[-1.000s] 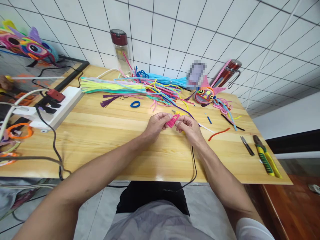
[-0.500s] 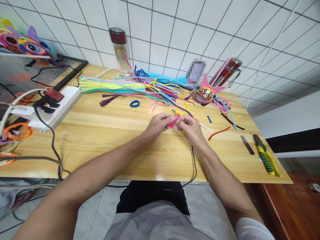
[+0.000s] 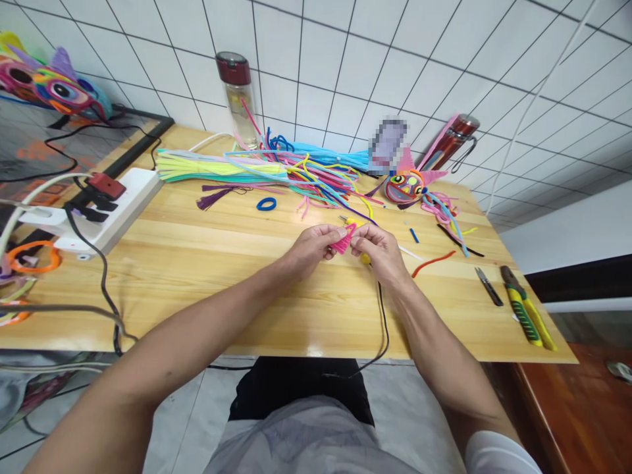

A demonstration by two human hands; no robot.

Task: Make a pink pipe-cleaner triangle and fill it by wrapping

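Note:
Above the middle of the wooden table (image 3: 207, 263), my left hand (image 3: 312, 247) and my right hand (image 3: 378, 250) meet. Both pinch a small pink pipe-cleaner piece (image 3: 342, 238) between their fingertips. A yellow-handled tool (image 3: 356, 225) lies on the table just behind my hands, partly hidden. A black cable (image 3: 382, 322) runs from under my right wrist over the table's front edge. A heap of colourful pipe cleaners (image 3: 276, 172) lies further back.
A white power strip (image 3: 106, 214) with plugs sits at the left. Two bottles (image 3: 239, 99) stand by the tiled wall. A pipe-cleaner face (image 3: 407, 187) lies at back right. Small snips (image 3: 488, 286), green-yellow pliers (image 3: 524, 315), a red strand (image 3: 432, 263) and a blue ring (image 3: 266, 205) lie about.
My hands stay in place while their fingers shift on the pink piece; the right hand has closed more tightly around it.

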